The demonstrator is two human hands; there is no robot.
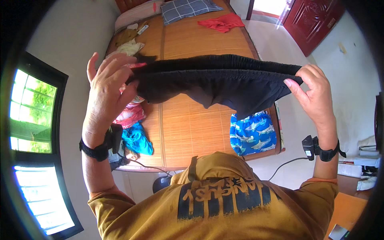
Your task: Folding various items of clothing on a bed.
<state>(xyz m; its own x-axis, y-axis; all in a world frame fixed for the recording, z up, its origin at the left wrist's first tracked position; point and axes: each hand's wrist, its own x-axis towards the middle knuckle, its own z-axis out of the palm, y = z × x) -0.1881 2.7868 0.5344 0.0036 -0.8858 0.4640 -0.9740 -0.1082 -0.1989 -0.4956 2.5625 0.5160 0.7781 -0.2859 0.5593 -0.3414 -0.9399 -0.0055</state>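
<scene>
A black garment with a gathered elastic waistband (216, 78) is stretched between my hands above a bed covered by a bamboo mat (192, 129). My left hand (112, 81) grips its left end, with the fingertips partly hidden behind the cloth. At the right end, my right hand (313, 87) pinches the waistband between thumb and fingers. Blue cloth printed with sharks (253, 133) lies on the bed's near right corner. Along the left side are a pink patterned cloth (133, 115) and a bright blue cloth (138, 139), partly behind my left forearm.
A red cloth (222, 22) and a grey checked pillow (189, 10) are towards the bed's far end. White and brown cloths (130, 46) lie at the far left. A window (36, 111) is in the left wall; a red door (312, 21) stands ajar at the upper right.
</scene>
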